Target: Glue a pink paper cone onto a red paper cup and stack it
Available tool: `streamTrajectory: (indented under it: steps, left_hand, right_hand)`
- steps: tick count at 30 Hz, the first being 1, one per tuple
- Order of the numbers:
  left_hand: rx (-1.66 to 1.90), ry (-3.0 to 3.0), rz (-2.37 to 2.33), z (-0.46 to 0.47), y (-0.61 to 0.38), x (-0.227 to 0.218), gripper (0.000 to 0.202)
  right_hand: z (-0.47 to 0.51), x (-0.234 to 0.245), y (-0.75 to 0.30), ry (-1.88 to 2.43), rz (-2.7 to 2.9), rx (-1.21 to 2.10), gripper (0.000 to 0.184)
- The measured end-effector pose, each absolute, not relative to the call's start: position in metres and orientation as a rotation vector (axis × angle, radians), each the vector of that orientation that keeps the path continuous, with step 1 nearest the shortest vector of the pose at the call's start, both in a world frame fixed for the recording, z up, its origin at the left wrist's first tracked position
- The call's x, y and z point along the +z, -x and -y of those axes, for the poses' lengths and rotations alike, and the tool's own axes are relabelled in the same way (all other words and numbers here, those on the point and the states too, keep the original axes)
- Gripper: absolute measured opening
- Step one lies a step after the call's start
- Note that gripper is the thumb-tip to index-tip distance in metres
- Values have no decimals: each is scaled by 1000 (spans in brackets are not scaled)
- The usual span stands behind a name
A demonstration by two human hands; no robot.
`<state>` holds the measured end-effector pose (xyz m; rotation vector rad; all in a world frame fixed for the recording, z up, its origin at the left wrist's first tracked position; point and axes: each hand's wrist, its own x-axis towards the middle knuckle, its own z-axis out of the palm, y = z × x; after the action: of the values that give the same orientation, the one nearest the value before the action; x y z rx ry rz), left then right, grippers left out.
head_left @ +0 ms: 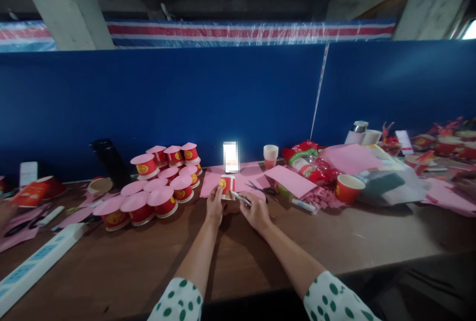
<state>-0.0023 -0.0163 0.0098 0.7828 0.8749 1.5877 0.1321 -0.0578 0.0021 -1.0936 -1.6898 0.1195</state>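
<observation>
My left hand (214,207) is closed on a red paper cup (227,182) with a gold emblem and a pale rim, held above the table. In my right hand (256,212) is a white marker (240,197), its tip against or very close to the cup's side. Pink paper (210,185) lies just beyond both hands. Dark scissors (266,189) rest by the right hand. Behind the cup a phone (231,160) stands upright with a bright screen.
Left stand several red cups topped with pink discs (161,197), a black bottle (109,162) and a white power strip (40,256). Right are a white cup (270,155), a red-green bag (303,160), pink scraps (323,198) and another red cup (347,189). A blue panel (208,93) closes the back.
</observation>
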Motion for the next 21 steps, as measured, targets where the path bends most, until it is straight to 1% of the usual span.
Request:
streamTrajectory:
  steps: [4, 12, 21]
  left_hand:
    - [1591, -775, -895, 16, 3, 9, 45]
    - [1577, -798, -896, 15, 2, 7, 41]
    - [1596, -780, -890, 18, 2, 10, 45]
  right_hand:
    - [57, 2, -132, 1086, 1693, 119, 21]
    - [59, 3, -132, 1095, 1687, 123, 21]
    - [58, 3, -132, 1113, 1682, 134, 21]
